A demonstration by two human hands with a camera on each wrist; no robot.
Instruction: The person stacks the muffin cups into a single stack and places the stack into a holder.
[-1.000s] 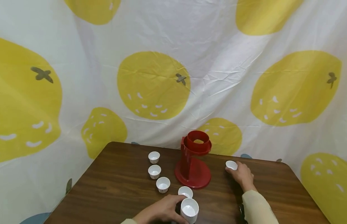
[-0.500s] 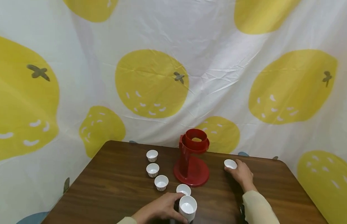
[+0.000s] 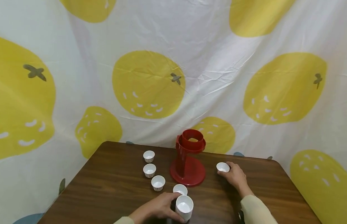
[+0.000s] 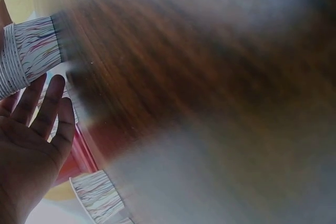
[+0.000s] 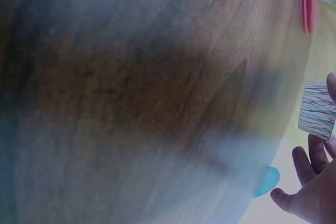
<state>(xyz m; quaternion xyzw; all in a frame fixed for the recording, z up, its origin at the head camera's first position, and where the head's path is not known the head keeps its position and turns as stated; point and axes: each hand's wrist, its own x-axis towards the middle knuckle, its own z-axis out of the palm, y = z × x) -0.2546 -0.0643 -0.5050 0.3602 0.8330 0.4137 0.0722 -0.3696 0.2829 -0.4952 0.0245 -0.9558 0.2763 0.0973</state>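
Observation:
My left hand (image 3: 161, 206) grips a stack of white baking cups (image 3: 184, 207) at the table's near side; several nested rims and coloured streaks show on the stack (image 4: 34, 48) in the left wrist view. On the far right, my right hand (image 3: 236, 176) holds one small baking cup (image 3: 223, 167) between thumb and fingers. This held cup (image 5: 317, 109) appears slightly off the table in the right wrist view. Single cups stand on the table: a far one (image 3: 149, 156), a second (image 3: 149, 170), a third (image 3: 158, 183), and one (image 3: 180, 189) just behind the stack.
Between the hands and toward the back stands a red plastic device (image 3: 188, 168) with a round base and an open-topped cylinder. The brown wooden table (image 3: 112, 186) ends in front of a lemon-print cloth (image 3: 212, 62).
The right hand has brought its cup slightly left and nearer, toward the red device. The left hand keeps hold of the stack. The head view has shifted a little.

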